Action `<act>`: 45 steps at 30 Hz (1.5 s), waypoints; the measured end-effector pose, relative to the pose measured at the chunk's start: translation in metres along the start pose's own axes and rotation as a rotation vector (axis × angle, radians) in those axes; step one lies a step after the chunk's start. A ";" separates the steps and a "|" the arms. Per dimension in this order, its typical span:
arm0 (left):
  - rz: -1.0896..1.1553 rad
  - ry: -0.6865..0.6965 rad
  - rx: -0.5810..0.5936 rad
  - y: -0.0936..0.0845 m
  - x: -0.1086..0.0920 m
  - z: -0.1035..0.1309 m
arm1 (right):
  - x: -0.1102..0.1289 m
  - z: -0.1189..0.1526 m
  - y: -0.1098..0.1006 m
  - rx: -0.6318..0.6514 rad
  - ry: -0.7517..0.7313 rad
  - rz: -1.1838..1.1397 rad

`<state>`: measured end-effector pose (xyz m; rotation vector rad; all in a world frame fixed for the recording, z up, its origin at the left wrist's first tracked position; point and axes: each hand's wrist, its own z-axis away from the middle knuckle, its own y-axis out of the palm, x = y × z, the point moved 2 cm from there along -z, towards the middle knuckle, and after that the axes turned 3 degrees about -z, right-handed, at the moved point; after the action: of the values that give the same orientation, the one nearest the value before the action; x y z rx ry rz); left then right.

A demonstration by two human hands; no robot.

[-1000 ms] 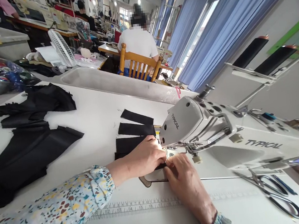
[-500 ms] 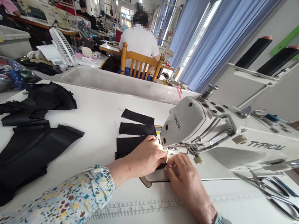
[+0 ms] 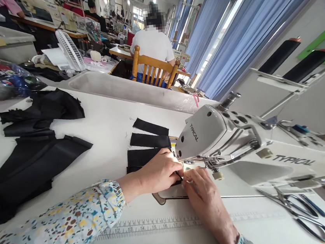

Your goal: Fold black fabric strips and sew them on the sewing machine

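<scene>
My left hand [image 3: 160,172] is closed on a small black fabric piece [image 3: 178,179] beside the needle area of the white sewing machine [image 3: 207,132]. The fingertips of my right hand [image 3: 202,192] pinch the same piece from the right, close to my left fingers. Most of that piece is hidden under my hands. Several black fabric strips [image 3: 149,140] lie side by side just beyond my left hand, the nearest partly covered by it. Larger black fabric pieces [image 3: 37,159] are spread on the white table at the left.
Scissors [image 3: 300,212] and a dark blue slim tool [image 3: 315,206] lie at the right. A printed ruler scale [image 3: 151,226] runs along the table front. Behind the table are a grey trough [image 3: 123,91], a white fan [image 3: 70,52] and a person seated on a wooden chair [image 3: 156,66].
The pale loop seen between my hands no longer shows, and a dark edge of the fabric piece is visible there. My hands have barely moved; the view shifted slightly.
</scene>
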<state>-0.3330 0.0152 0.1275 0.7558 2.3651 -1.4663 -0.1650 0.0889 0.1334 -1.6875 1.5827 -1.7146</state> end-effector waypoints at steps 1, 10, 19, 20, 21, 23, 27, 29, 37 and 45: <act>0.000 0.002 0.002 0.000 0.000 0.000 | 0.000 0.000 0.000 0.000 0.003 -0.001; -0.046 0.020 0.010 -0.004 -0.005 0.001 | -0.004 0.002 -0.008 0.025 0.073 -0.046; -0.053 0.026 -0.014 0.000 -0.003 0.000 | 0.000 -0.002 0.003 -0.033 0.027 0.079; -0.046 0.025 -0.012 -0.001 -0.004 0.000 | 0.000 -0.002 0.003 -0.034 0.031 0.075; -0.040 0.024 -0.010 -0.002 -0.005 0.000 | -0.001 -0.002 0.003 -0.038 0.034 0.071; -0.036 0.022 -0.003 -0.004 -0.005 -0.001 | -0.001 -0.001 0.003 -0.050 0.035 0.065; -0.027 0.019 -0.003 -0.003 -0.004 -0.001 | 0.000 -0.001 0.002 -0.060 0.012 0.077; -0.014 0.019 -0.005 -0.002 -0.002 0.000 | 0.000 -0.001 0.002 -0.059 -0.007 0.083; 0.010 0.009 -0.008 0.000 0.000 0.000 | 0.001 0.000 0.003 -0.051 -0.018 0.102; 0.001 0.024 -0.002 0.000 -0.001 0.000 | -0.002 0.000 0.005 -0.075 -0.001 0.122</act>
<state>-0.3325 0.0148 0.1282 0.7787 2.3829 -1.4620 -0.1670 0.0891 0.1284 -1.5893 1.7316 -1.6141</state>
